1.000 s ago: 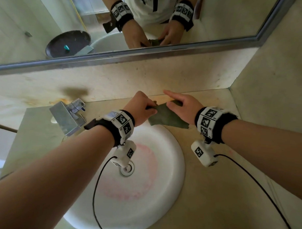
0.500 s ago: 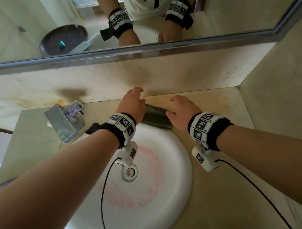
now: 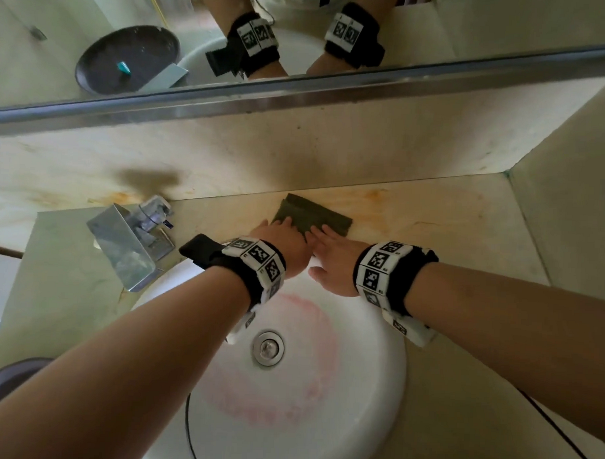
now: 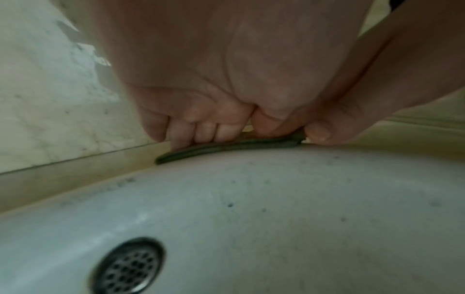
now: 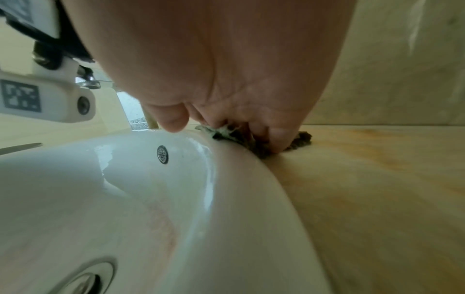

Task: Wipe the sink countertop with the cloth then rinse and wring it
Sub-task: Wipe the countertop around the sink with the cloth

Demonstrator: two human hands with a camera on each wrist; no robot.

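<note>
A folded dark green cloth [image 3: 312, 214] lies flat on the beige countertop [image 3: 431, 227], between the white sink's rim [image 3: 386, 335] and the back wall. My left hand [image 3: 283, 234] presses its fingers down on the cloth's near left edge. My right hand [image 3: 328, 245] rests right beside it, its fingers on the near right edge. In the left wrist view the fingertips [image 4: 201, 133] bear on the thin cloth [image 4: 226, 148]. In the right wrist view the fingers [image 5: 276, 137] press the cloth [image 5: 302, 139] at the basin's edge. The palms hide the cloth's near part.
A chrome faucet [image 3: 129, 240] stands left of the basin, and the drain [image 3: 269, 347] sits in its pink-stained bottom. The mirror's metal frame [image 3: 299, 92] runs above the backsplash. A side wall [image 3: 569, 221] closes off the counter on the right. Orange stains mark the countertop.
The cloth, loosely spread between my hands a second ago, now lies folded and flat, farther back toward the wall. Both hands have flattened onto its near edge.
</note>
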